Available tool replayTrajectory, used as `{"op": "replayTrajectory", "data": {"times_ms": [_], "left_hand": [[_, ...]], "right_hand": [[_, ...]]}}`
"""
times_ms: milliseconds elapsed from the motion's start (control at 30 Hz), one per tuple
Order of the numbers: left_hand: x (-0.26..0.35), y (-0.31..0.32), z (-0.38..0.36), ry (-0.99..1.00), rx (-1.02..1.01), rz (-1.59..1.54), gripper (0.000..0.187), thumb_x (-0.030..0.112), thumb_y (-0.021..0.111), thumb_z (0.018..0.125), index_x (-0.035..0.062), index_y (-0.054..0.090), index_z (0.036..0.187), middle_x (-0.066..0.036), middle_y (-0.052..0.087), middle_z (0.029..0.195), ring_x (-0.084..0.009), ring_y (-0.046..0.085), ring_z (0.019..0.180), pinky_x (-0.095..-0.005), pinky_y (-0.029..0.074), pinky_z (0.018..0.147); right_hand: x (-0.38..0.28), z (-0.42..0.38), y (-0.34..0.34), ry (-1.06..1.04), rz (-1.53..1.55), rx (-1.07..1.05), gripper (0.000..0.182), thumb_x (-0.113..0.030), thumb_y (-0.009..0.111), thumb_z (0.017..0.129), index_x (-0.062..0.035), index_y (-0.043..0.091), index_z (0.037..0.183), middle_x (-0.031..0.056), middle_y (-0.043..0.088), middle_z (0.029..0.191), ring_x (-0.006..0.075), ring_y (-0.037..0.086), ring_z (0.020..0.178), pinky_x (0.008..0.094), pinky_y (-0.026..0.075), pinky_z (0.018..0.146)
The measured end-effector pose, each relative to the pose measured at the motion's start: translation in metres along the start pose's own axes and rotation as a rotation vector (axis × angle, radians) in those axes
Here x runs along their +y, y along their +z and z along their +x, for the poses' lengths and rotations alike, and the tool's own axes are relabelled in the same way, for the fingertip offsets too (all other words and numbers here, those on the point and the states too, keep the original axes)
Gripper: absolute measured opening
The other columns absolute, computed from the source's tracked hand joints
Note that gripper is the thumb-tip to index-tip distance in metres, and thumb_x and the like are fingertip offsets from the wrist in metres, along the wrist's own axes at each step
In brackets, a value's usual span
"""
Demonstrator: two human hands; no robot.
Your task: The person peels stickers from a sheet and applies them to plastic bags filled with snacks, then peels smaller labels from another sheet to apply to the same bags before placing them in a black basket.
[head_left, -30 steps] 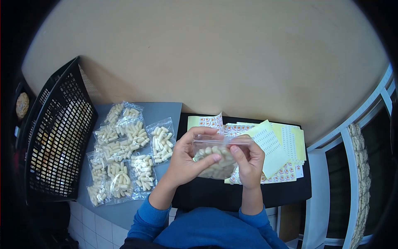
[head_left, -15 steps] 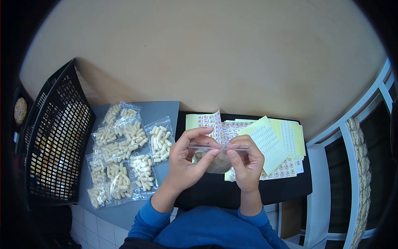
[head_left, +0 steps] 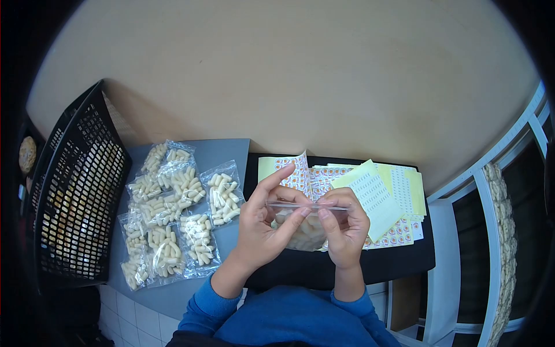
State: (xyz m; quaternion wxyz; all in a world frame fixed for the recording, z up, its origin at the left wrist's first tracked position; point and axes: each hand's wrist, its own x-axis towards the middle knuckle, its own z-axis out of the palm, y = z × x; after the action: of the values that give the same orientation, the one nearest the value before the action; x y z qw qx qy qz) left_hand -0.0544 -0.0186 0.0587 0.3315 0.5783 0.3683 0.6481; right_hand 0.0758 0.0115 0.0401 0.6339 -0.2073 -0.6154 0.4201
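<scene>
In front of my chest is a clear plastic zip bag (head_left: 305, 236) with pale, short rod-shaped pieces inside. It hangs below its top edge, which runs level between my two hands. My left hand (head_left: 263, 224) pinches that edge near its middle with thumb and fingertip, the index finger lifted off. Close beside it, my right hand (head_left: 345, 234) pinches the same edge, thumb in front and fingers curled behind. Whether the seal is fully closed cannot be made out. Sticker sheets (head_left: 370, 199) lie behind and to the right of the bag, on the black surface.
Several filled clear bags (head_left: 165, 211) cover part of the grey table (head_left: 228, 151) at the left. A black perforated basket (head_left: 81, 191) stands on its far left side. A beige wall (head_left: 289, 75) rises behind, and a white-framed rack (head_left: 491, 231) is at the right.
The bag has tilted so more of its contents show. My left index finger has lifted higher. Both hands still pinch the top edge.
</scene>
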Motion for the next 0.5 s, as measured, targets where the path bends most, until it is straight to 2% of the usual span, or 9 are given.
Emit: {"op": "replayTrajectory", "data": {"times_ms": [500], "left_hand": [[-0.0036, -0.0021, -0.0006, 0.086, 0.005, 0.086, 0.063, -0.005, 0.061, 0.073, -0.0019, 0.03, 0.127, -0.007, 0.058, 0.081, -0.0111, 0.058, 0.077, -0.0225, 0.047, 0.072]], "right_hand": [[0.0023, -0.0011, 0.0031, -0.003, -0.006, 0.016, 0.007, -0.002, 0.06, 0.077, 0.0006, 0.056, 0.083, 0.0089, 0.054, 0.081, 0.0131, 0.052, 0.076, 0.0235, 0.042, 0.07]]}}
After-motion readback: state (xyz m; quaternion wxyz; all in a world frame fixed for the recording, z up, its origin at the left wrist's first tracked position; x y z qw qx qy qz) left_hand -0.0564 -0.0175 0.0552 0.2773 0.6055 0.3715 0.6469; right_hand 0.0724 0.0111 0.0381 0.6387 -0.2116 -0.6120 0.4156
